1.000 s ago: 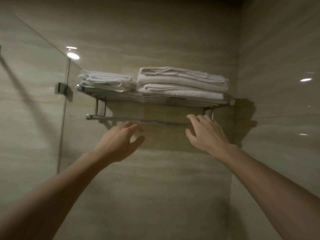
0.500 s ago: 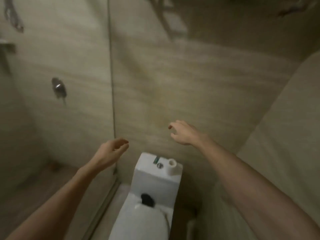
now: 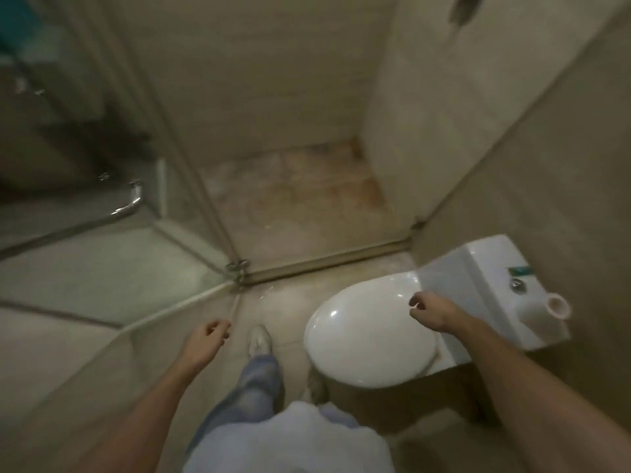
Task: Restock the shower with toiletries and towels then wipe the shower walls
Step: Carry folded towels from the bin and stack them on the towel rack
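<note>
Two empty hands: left hand [image 3: 205,339] and right hand [image 3: 432,310], fingers loosely curled. The shower [image 3: 290,206] is top middle. Its glass door [image 3: 102,268] looks slippery and breakable; grab the metal handle [image 3: 131,201], middle left.

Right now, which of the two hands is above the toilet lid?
The right hand, empty, over the closed toilet lid; the left hand hangs clear of it, near the glass door.
</note>
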The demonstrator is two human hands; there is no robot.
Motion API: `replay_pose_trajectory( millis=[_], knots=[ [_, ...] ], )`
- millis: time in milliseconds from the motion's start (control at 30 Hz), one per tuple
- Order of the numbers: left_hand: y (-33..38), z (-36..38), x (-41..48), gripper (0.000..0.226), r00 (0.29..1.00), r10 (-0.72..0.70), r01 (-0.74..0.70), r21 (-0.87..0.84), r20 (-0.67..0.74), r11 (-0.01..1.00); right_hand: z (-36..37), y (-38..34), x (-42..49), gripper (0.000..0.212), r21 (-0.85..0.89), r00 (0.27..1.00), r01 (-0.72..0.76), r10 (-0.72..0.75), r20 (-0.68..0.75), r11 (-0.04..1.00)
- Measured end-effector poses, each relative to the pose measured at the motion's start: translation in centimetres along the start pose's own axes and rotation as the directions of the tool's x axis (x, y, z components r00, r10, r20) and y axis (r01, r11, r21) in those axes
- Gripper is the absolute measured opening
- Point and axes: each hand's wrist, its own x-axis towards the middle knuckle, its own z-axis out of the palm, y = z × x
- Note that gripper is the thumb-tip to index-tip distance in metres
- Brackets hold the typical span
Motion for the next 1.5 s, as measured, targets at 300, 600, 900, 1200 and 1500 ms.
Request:
replay_pose_trajectory(
  millis=[300,600,900,1200,1500],
  knots=[
    [-18.2,-3.3,-12.9,0.024,0.841,-0.508,0.377,-0.470,-0.188,0.798,5.4,-14.8,2.5,0.035,-0.195,0.938,0.330,-0.299,0.173,0.923],
    [-26.5,-3.8,-16.8,0.018,0.769,-0.626,0.382,-0.695,-0.127,0.609,10.2,-29.2,0.4,0.036,-0.375,0.862,0.500,-0.408,0.300,0.781],
    [-35.0,-10.3,-17.3,0.024,0.708,-0.705,0.399,-0.798,-0.045,0.451,16.5,-45.7,-3.1,0.035,-0.402,0.770,0.638,-0.535,0.348,0.656],
    [-39.9,-22.0,-17.1,0.018,0.718,-0.678,0.320,-0.789,-0.160,0.525,23.6,-57.3,-4.6,0.030,-0.397,0.738,0.675,-0.552,0.388,0.622],
    [-45.6,-33.4,-17.3,0.022,0.663,-0.724,0.279,-0.833,-0.193,0.477,29.9,-64.7,-2.2,0.031,-0.475,0.766,0.632,-0.402,0.501,0.612]
  ],
)
